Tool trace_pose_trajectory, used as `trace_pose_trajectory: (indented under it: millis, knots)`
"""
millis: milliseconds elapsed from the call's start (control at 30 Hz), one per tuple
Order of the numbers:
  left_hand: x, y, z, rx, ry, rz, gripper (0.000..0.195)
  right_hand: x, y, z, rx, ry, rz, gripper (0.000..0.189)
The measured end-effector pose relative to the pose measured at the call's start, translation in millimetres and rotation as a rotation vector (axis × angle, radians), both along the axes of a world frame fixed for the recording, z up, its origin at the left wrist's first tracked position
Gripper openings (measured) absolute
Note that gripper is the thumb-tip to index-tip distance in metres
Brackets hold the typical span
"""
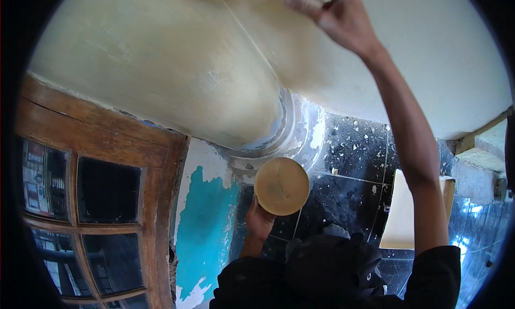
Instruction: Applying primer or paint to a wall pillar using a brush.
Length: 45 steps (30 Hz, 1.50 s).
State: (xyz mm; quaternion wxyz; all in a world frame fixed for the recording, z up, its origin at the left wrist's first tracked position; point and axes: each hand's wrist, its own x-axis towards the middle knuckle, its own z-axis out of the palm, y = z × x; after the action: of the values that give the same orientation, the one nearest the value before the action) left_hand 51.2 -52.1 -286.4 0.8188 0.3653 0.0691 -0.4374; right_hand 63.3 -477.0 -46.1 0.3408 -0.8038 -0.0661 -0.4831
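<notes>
My left hand (260, 222) holds a round tan bowl or tub (281, 186) from below and the side. A smeared tan layer with a rough line across it shows in its face. My right hand (342, 21) is raised to the top edge of the view, close to the wall, and blurred. A pale thin thing runs along its fingers, but the frame cuts it off, so I cannot tell what it is. Before me stands a rounded column (209, 84) with patchy tan coating, joined to a pale wall (422, 47).
Left of me is a wooden window frame (161, 188) with glass panes. Peeling turquoise paint (205, 224) covers the low wall beside it. White flakes lie on black floor tiles (346, 196). A cream box-like container (398, 216) stands under my right arm. A ledge (487, 148) juts out at right.
</notes>
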Motion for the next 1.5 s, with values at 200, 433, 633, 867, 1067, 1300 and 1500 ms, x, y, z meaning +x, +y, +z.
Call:
trace_pose_trajectory:
  millis: [200, 433, 633, 867, 1067, 1300, 1500]
  knots:
    - [1.0, 11.3, 10.5, -0.078, -0.02, -0.016, 0.049, -12.5, 38.5, -75.1, 0.146, 0.365, 0.121, 0.021]
    - [-1.8, 4.4, 1.9, 0.046, -0.027, -0.031, 0.048, -31.5, 22.6, -35.8, -0.583, 0.628, -0.213, 0.022]
    - [-4.7, 10.7, -1.9, 0.003, -0.038, -0.011, 0.048, -30.9, 30.7, 71.5, -0.594, 0.085, -0.309, 0.023]
    - [-2.7, 7.1, 7.6, 0.004, 0.018, 0.031, 0.048, 8.5, 54.7, -24.0, 0.202, 0.115, 0.039, 0.03]
    - [-5.9, 4.6, 5.9, 0.06, 0.009, 0.057, 0.049, -77.3, 64.3, -143.5, -0.077, 0.497, -0.25, 0.027]
    - [-8.6, -5.8, 5.4, 0.127, 0.042, 0.064, 0.047, -141.0, 104.5, -135.0, 0.022, 0.752, -0.073, 0.027]
    - [-16.3, -10.1, 9.6, 0.152, -0.011, 0.025, 0.049, -147.6, 120.6, -113.4, -0.41, 0.757, -0.092, 0.02]
